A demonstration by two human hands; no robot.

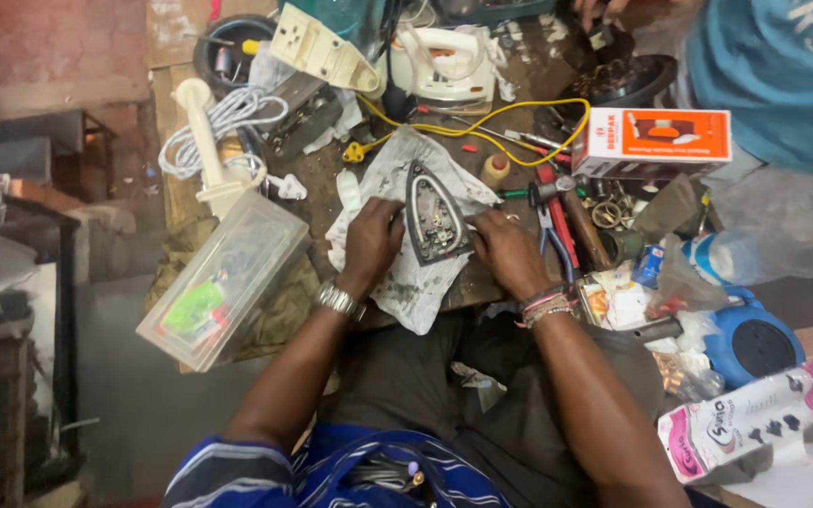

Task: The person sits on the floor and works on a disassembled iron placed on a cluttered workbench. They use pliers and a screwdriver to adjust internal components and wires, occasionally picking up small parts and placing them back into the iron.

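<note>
A grey metal iron soleplate (434, 218) lies on a dirty white sheet of paper (406, 282) on the wooden workbench (317, 174). My left hand (371, 242) presses against the soleplate's left edge, a metal watch on its wrist. On the right edge rests my right hand (508, 250), thread bands around its wrist. Both hands grip the plate from either side, fingers curled on its rim.
A clear plastic box (226, 278) sits left. White iron body (444, 66), yellow wire (482, 127), coiled white cord (214, 127) and a socket strip (317, 52) lie behind. Pliers (557, 235), an orange-white carton (656, 141), a blue round device (755, 343) and another person's hand (599, 11) are right.
</note>
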